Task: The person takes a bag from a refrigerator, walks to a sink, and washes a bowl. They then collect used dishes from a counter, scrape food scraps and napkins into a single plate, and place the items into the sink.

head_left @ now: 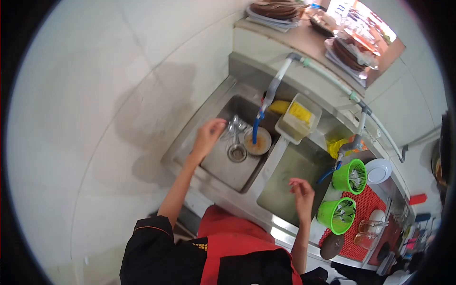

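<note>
Red apron (232,247) and black sleeves sit closest, right under my chin. From there my two bare arms go out over a steel sink (223,168) with two tubs.

My left hand (207,137) reaches into the left tub. Its fingers curl down next to a bunch of spoons (232,129). The spoons are shiny metal, long and thin. They lie in a heap, with their long way running up toward the far wall and a little to the side. I cannot tell if my fingers grip one or only touch them, because the hand is blurry and hides its own tips.

Just past the spoons lies a round bowl (259,141) with orange sauce in it. A round metal drain (237,152) sits near it on the flat tub floor. A tap (270,92) hangs over the bowl, with a blue tip pointing down.

My right hand (302,192) hangs over the right tub, which has cloudy water (285,180) in it. The fingers are loose and a bit spread, and they hold nothing.

A clear box (298,118) with a yellow sponge sits on the wall between the tubs. To the right, two green baskets (349,176) with holes stand on a red bumpy mat (363,216). They hold more metal cutlery, standing up. A white plate (378,171) lies beside the far basket. Two glasses (368,232) lie on the mat.
</note>
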The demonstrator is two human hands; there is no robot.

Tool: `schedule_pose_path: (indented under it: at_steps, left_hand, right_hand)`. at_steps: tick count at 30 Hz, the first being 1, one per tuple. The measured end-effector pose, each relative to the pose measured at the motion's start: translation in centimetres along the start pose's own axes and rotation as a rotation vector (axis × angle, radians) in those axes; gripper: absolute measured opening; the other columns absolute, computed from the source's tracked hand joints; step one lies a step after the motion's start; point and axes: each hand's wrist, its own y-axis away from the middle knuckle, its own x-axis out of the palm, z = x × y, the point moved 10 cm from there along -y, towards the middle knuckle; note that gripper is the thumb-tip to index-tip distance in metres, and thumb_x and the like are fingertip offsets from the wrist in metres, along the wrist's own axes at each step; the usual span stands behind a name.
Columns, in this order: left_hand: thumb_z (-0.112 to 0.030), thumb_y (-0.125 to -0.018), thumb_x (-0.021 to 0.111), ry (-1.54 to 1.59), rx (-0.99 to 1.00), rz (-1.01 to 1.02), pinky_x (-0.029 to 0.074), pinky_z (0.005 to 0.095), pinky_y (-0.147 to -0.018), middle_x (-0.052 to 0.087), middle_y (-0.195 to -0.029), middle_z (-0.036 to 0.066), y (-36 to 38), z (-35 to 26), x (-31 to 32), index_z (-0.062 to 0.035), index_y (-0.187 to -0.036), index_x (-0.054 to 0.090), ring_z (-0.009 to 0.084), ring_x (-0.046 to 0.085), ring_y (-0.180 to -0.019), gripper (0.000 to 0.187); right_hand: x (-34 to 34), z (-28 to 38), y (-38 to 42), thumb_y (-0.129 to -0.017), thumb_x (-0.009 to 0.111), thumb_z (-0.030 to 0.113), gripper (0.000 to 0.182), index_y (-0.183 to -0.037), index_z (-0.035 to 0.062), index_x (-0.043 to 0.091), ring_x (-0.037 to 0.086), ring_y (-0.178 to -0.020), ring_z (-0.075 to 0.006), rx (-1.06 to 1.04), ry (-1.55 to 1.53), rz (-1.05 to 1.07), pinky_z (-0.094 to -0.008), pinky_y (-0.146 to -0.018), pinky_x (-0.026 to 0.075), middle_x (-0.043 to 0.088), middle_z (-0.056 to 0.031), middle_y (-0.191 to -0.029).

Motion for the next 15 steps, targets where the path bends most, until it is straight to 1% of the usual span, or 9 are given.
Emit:
schedule_pose_path:
  at_steps: [1,3,5,8,11,12,14,15]
  left_hand:
    - [-0.029,-0.086,0.057,0.049,-0.102,0.133,0.046,0.0301,-0.072,0.064,-0.086,0.014,-1.5,0.1,3.4,-0.0023,-0.101,0.062,0.0257,0.06,-0.078,0.031]
    - [-0.039,-0.083,0.059,-0.064,0.037,0.147,0.048,0.0323,-0.064,0.063,-0.077,0.017,-3.8,-1.7,8.1,0.0003,-0.099,0.061,0.0282,0.061,-0.069,0.043]
    - [-0.047,-0.08,0.059,-0.117,-0.035,0.25,0.047,0.0357,-0.059,0.061,-0.069,0.017,-5.9,-3.1,11.4,0.001,-0.096,0.062,0.0312,0.061,-0.065,0.051]
    - [-0.05,-0.078,0.059,-0.297,0.066,0.264,0.046,0.0395,-0.055,0.059,-0.061,0.017,-7.7,-2.8,13.2,0.0013,-0.09,0.063,0.0338,0.059,-0.06,0.053]
    - [-0.052,-0.078,0.059,-0.308,0.001,0.454,0.045,0.0407,-0.055,0.059,-0.062,0.018,-8.0,-3.2,13.0,0.0017,-0.08,0.063,0.0353,0.059,-0.06,0.054]
    - [-0.052,-0.079,0.058,-0.197,0.027,0.424,0.045,0.0388,-0.056,0.059,-0.063,0.019,-8.9,-3.4,12.5,0.0017,-0.073,0.062,0.0351,0.058,-0.059,0.054]
    - [-0.05,-0.081,0.055,-0.129,-0.007,0.302,0.045,0.0366,-0.057,0.06,-0.064,0.02,-14.1,-2.2,10.6,0.0023,-0.07,0.062,0.0326,0.058,-0.06,0.054]
    - [-0.041,-0.085,0.055,-0.076,0.096,0.136,0.045,0.0319,-0.055,0.061,-0.064,0.012,-17.6,-3.8,8.7,0.0003,-0.078,0.065,0.0176,0.058,-0.059,0.043]
  right_hand:
    - [1.0,-0.1,-0.4,-0.088,0.051,0.005,0.013,-0.094,0.0011,0.062,0.052,-0.067,-0.0085,0.014,-0.01,-0.003,-0.0224,-0.063,0.044,0.061,-0.0028,-0.08]
    - [2.8,0.1,-0.9,-0.088,0.05,0.004,0.014,-0.094,0.001,0.062,0.052,-0.066,-0.0083,0.018,0.012,-0.015,-0.0225,-0.063,0.044,0.062,-0.0029,-0.08]
    - [4.0,0.3,-1.5,-0.088,0.05,0.004,0.014,-0.095,0.0012,0.062,0.053,-0.067,-0.0087,0.026,0.038,-0.032,-0.0224,-0.063,0.044,0.062,-0.0044,-0.08]
    - [4.3,0.2,-2.1,-0.088,0.051,0.006,0.014,-0.095,0.0014,0.063,0.056,-0.068,-0.0097,0.049,0.051,-0.085,-0.0228,-0.063,0.045,0.063,-0.006,-0.081]
    - [4.2,-1.5,-2.5,-0.089,0.051,0.007,0.015,-0.095,0.0016,0.063,0.057,-0.068,-0.0101,0.107,0.046,-0.134,-0.023,-0.063,0.046,0.064,-0.0068,-0.081]
    - [4.2,-2.1,-2.5,-0.089,0.051,0.007,0.015,-0.095,0.0016,0.063,0.057,-0.068,-0.0101,0.119,0.051,-0.147,-0.023,-0.063,0.046,0.064,-0.0069,-0.081]
    - [4.2,-2.4,-2.8,-0.089,0.05,0.008,0.015,-0.095,0.0017,0.063,0.058,-0.068,-0.0101,0.129,0.069,-0.171,-0.0229,-0.062,0.046,0.064,-0.0069,-0.08]
    - [4.3,-2.7,-2.9,-0.089,0.05,0.007,0.015,-0.095,0.0018,0.063,0.058,-0.067,-0.0101,0.144,0.068,-0.187,-0.0229,-0.061,0.046,0.064,-0.007,-0.079]
